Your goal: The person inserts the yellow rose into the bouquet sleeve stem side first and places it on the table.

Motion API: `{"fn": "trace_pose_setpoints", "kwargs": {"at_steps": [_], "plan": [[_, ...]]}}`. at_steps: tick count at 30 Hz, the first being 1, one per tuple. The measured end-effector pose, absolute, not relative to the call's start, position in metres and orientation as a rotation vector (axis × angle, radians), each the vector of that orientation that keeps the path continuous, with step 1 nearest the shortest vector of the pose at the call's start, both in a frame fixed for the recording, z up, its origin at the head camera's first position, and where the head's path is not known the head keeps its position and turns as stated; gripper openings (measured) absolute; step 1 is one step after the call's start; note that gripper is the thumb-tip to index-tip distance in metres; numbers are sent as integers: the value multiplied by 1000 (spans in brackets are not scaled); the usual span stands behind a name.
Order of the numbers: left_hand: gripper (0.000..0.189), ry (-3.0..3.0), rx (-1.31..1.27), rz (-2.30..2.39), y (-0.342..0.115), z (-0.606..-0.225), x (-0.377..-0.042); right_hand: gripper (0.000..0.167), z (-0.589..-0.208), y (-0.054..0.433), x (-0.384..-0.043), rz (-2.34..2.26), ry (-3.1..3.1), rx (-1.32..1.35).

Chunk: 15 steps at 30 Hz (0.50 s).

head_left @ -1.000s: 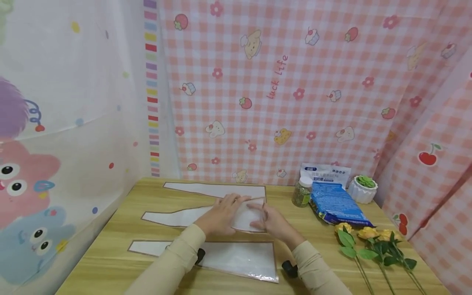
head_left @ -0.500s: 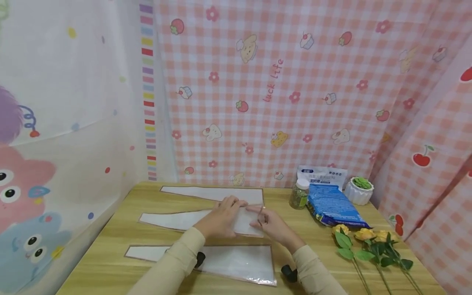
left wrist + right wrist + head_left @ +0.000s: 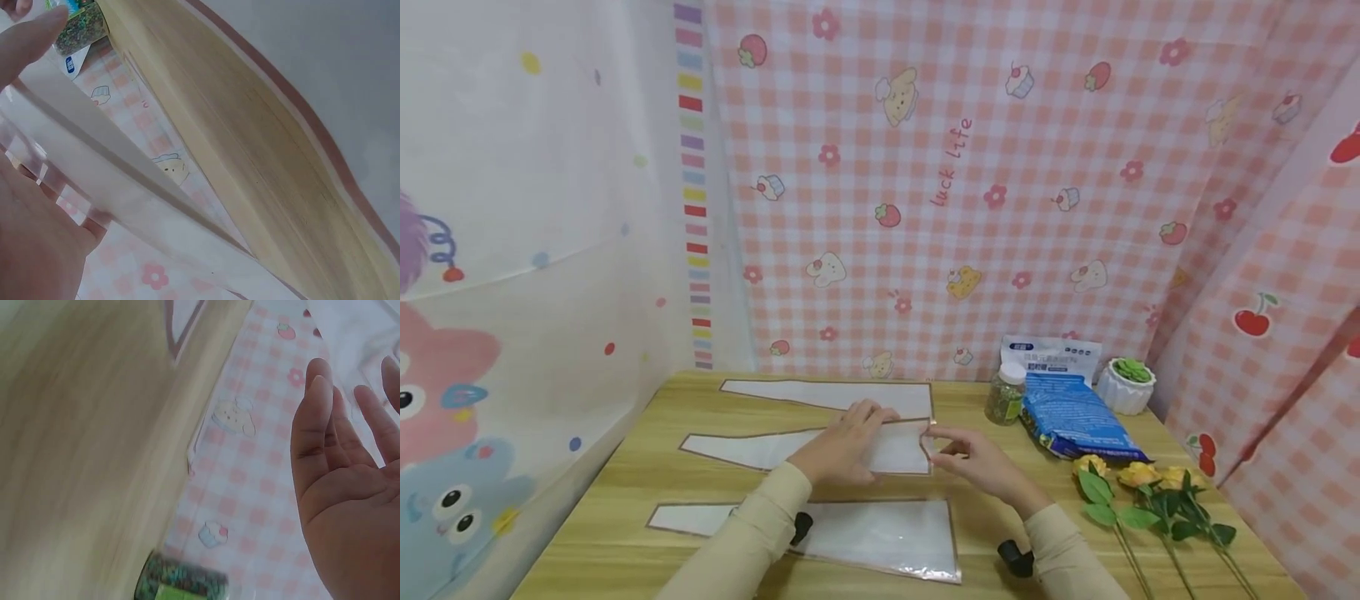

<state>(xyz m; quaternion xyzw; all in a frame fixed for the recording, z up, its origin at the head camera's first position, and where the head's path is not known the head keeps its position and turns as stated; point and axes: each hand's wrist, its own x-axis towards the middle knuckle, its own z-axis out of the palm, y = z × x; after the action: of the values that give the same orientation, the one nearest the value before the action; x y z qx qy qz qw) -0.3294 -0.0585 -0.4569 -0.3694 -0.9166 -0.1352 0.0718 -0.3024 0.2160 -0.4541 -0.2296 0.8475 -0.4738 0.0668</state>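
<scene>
Three tapered white flower sleeves with brown borders lie across the table: a back one, a middle one and a front one. Spanning the middle sleeve, my left hand holds it between thumb and fingers at its long edges; in the left wrist view the clear film bulges between thumb and fingers. The wide right end of this sleeve curves inward. Just beside that end is my right hand, its fingertips at the edge; whether they touch it I cannot tell. Its fingers look loosely bent in the right wrist view.
Several yellow roses with long stems lie at the right. Behind them are a blue packet, a lidded jar of green granules and a succulent in a white pot. Patterned cloth hangs behind the table.
My right hand has drawn back slightly to the right from the middle sleeve's wide end, whose edge now bends inward. The left hand stays on that sleeve. The head view has shifted a little.
</scene>
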Motion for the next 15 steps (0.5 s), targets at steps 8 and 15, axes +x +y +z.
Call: {"fn": "trace_pose_setpoints", "kwargs": {"at_steps": [8,15], "plan": [[97,-2782,-1104,-456,-65,-459,-325,42,-440,265,-287,-1497,2563,-637],[98,-2776,-1100,-431,-65,-459,-330,51,-408,336,-276,-1457,2739,-443]]}}
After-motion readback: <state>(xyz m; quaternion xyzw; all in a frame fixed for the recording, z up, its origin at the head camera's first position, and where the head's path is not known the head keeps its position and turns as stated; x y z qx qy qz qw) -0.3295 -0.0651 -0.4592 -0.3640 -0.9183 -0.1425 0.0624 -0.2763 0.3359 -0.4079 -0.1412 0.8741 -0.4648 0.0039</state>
